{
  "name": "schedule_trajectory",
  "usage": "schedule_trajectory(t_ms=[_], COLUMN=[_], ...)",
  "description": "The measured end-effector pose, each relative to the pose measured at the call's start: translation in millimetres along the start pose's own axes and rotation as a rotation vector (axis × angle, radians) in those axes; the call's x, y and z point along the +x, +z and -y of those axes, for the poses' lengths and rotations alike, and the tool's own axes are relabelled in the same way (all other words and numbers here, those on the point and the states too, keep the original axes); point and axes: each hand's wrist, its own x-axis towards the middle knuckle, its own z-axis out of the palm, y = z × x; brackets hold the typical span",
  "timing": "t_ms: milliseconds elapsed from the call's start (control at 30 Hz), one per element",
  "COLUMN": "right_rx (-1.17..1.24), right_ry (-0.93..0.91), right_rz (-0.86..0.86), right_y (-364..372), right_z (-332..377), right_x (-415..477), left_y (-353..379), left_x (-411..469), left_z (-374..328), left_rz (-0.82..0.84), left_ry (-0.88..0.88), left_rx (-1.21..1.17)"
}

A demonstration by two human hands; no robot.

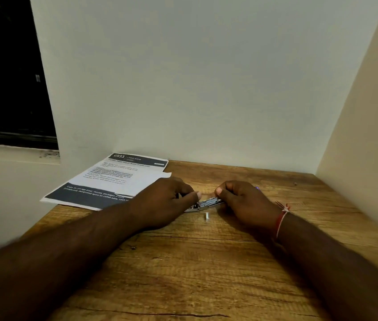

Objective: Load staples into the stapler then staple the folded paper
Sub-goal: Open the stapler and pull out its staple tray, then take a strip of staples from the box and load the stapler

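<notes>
Stapler sits low on the table, its metal magazine showing between the two hands. Left hand curls round one end, thumb on top, steadying it. Right hand pinches the other end, probably pulling the tray open for loading. A short staple strip lies just in front, handy to grab. Paper waits back-left by the wall, out of the way.
</notes>
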Motion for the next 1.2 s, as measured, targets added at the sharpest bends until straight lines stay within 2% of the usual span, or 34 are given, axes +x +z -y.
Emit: schedule_trajectory(t_ms=[167,300,467,600,667,767,833,1033,1200], right_rx=[-0.018,-0.129,-0.132,-0.117,-0.109,-0.128,-0.177,-0.416,-0.422], right_ry=[-0.008,-0.035,-0.024,-0.043,-0.036,0.042,0.152,0.419,0.374], right_rz=[0.026,0.049,0.054,0.018,-0.076,-0.317,-0.405,-0.340,-0.324], right_y=[2.4,1.5,1.2,-0.6,-4.3,-20.6,-34.3,-49.9,-44.8], right_z=[-2.6,0.3,1.9,0.9,-2.0,-11.4,-25.1,-52.8,-61.5], right_x=[0.0,-1.5,-2.2,-1.6,1.5,9.5,15.5,27.6,33.1], left_y=[4.9,9.3,9.6,8.7,7.8,6.7,6.7,5.3,-0.7], left_x=[1.6,3.1,4.5,3.4,2.5,1.1,1.6,2.2,0.7], left_z=[2.2,2.0,2.4,0.3,-0.4,0.0,1.0,2.6,-1.3], left_rz=[-0.018,-0.030,-0.041,-0.040,-0.034,-0.021,-0.024,-0.058,-0.091], left_ry=[-0.024,-0.053,-0.062,-0.063,-0.065,-0.071,-0.070,-0.074,-0.064], left_rx=[-0.067,-0.054,-0.056,-0.069,-0.074,-0.089,-0.094,-0.133,-0.145])
